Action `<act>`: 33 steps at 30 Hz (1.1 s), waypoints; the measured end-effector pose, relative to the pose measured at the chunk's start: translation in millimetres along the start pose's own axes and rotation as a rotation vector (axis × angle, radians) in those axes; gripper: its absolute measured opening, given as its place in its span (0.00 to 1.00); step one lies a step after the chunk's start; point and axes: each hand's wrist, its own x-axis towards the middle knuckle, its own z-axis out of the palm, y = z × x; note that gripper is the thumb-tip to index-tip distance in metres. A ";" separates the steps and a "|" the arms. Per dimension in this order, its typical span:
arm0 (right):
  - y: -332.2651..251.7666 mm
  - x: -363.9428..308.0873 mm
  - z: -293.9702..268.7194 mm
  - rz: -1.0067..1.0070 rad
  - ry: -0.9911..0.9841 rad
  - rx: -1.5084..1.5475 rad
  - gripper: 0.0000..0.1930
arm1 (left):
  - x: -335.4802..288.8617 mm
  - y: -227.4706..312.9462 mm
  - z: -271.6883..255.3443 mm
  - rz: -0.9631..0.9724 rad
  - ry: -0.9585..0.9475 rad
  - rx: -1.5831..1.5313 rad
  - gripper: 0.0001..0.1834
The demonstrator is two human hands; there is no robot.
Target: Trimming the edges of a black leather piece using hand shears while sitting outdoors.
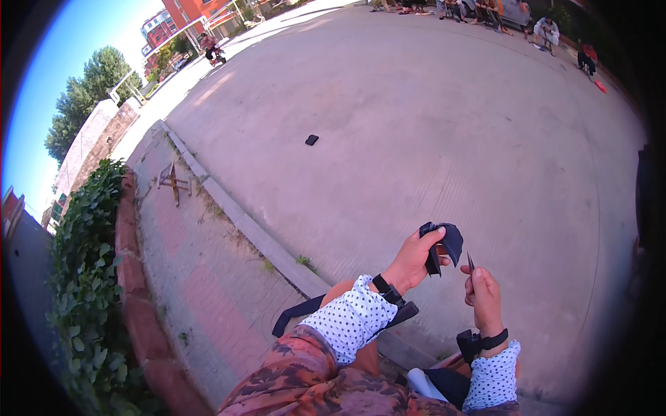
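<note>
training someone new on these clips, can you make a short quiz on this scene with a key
1. Which hand holds the pointed tool, and which holds the dark cloth-like piece?

2. True or false: the sleeves nearest the hands are plain green.

3. Where does the wooden frame stand?
A) On the open concrete
B) On the paved strip left of the kerb
C) Among the green leaves

Key
1. The right hand holds the tool; the left hand holds the cloth-like piece.
2. False: the sleeves are white with dark dots.
3. B
</note>
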 end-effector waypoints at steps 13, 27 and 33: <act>-2.0 -1.1 1.6 0.011 0.022 0.079 0.17 | 1.6 -3.3 2.8 -0.023 0.036 -0.016 0.14; -2.9 0.7 -0.5 0.068 0.048 0.069 0.20 | 1.9 -2.3 4.3 -0.012 0.032 -0.015 0.14; -3.6 -0.4 0.3 0.025 0.057 0.045 0.21 | 3.1 -4.2 7.0 -0.017 0.031 -0.028 0.15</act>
